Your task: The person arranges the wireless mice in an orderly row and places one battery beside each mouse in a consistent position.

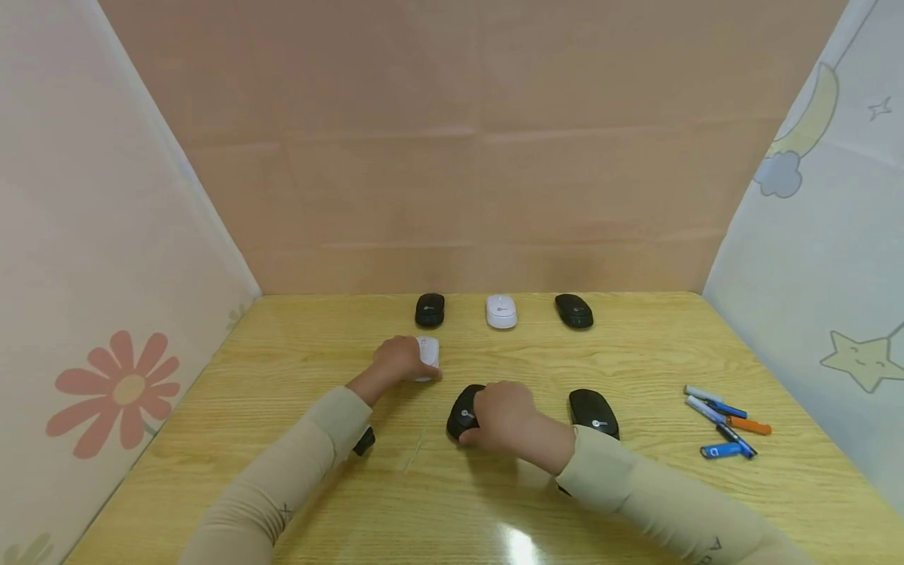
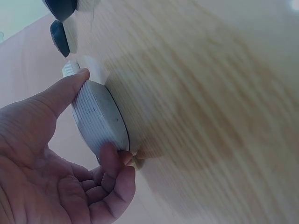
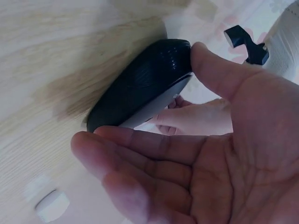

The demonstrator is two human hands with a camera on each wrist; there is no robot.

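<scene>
In the head view, my left hand (image 1: pixel 399 359) holds a white computer mouse (image 1: pixel 428 355) by its sides. The left wrist view shows thumb and fingers pinching the ribbed sides of this white mouse (image 2: pixel 100 116). My right hand (image 1: pixel 508 417) grips a black computer mouse (image 1: pixel 462 413), nearer the front. In the right wrist view the thumb is at one end of the black mouse (image 3: pixel 140 81) and fingertips at the other. That mouse looks tilted, and its contact with the table is unclear. A second black mouse (image 1: pixel 593 411) lies right of the right hand, partly behind the sleeve.
At the back of the wooden table (image 1: pixel 304 345) stand a black mouse (image 1: pixel 429 310), a white mouse (image 1: pixel 501 311) and another black mouse (image 1: pixel 574 311). Several pens or markers (image 1: pixel 706 410) and a blue USB-stick-like piece (image 1: pixel 720 450) lie on the right. Walls enclose three sides.
</scene>
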